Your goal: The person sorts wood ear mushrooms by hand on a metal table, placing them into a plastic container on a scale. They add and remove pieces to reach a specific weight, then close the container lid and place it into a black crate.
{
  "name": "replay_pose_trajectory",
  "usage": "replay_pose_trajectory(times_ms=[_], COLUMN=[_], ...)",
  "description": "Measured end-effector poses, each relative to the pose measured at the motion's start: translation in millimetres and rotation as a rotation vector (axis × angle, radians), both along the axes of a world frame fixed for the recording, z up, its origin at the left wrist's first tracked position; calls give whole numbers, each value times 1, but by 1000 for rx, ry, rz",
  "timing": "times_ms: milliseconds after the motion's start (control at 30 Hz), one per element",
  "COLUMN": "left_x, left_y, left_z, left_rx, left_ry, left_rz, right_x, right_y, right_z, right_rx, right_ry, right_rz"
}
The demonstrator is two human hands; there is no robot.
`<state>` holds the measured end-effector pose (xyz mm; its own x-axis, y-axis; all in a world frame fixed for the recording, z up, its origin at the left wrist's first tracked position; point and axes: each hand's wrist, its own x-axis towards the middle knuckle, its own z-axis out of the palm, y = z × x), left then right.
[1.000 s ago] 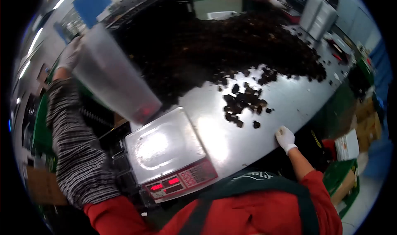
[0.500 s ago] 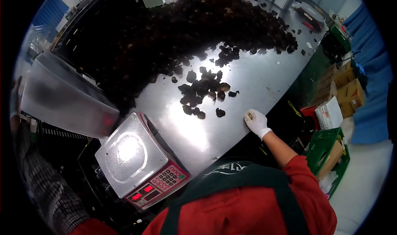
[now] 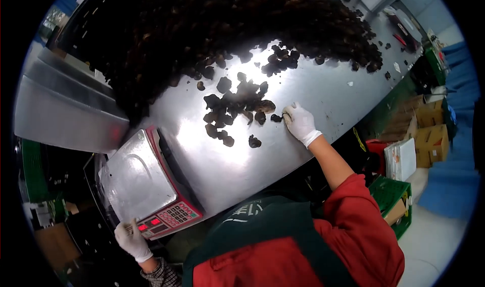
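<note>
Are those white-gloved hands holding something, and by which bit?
I can't tell: the right hand is at the edge of a small dark piece, the left hand at the display end of the scale.

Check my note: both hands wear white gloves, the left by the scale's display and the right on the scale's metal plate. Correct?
One part is wrong: in the head view, the right hand is at the metal table, beside the loose dark pieces. The rest holds: white gloves, left hand by the scale's display.

Glossy silver metal tabletop (image 3: 328, 92); at twelve o'clock, rough dark-brown lumpy pieces (image 3: 242, 19); at eight, shiny square metal scale plate (image 3: 134, 178); at nine, smooth translucent boxy plastic tub (image 3: 65, 110).
</note>
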<state>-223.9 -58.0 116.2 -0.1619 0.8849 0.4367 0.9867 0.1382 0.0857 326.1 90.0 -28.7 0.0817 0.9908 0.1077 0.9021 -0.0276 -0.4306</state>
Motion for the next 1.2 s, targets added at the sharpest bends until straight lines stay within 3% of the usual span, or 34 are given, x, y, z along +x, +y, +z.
replay_pose_trajectory(times_ms=[67,100,200,267,333,467,533,667,700,800,933,1033,1100,1200], left_x=[14,40,117,166,223,306,333,328,318,284,271,269,263,253], left_y=[-4,2,32,56,100,193,232,244,230,171,123,118,120,132], left_z=[-10,-3,22,18,0,-70,-96,-112,-115,-122,-130,-132,-133,-139], left_rx=[-264,-218,20,-71,-217,-260,-297,-471,-434,-355,-268,-148,-155,-207], left_ry=[-12,83,-51,-170,-368,-355,-212,-145,-180,-218,-376,-443,-382,-374], left_rz=[195,160,-91,-313,-524,-733,-692,-566,-582,-636,-594,-541,-472,-411], right_x=[3,4,15,40,93,176,172,61,26,-44,-89,-68,-44,-32], right_y=[4,6,2,-13,-45,-119,-124,-65,-52,-20,-5,30,63,106], right_z=[-1,-1,3,8,23,43,43,26,27,28,36,31,32,20], right_rx=[-2,-14,-9,59,271,195,187,116,-23,-16,74,234,157,88], right_ry=[-18,-3,32,46,71,-303,-228,90,221,168,411,347,280,-51], right_rz=[38,39,-2,-55,-124,-584,-379,71,49,244,616,470,319,184])
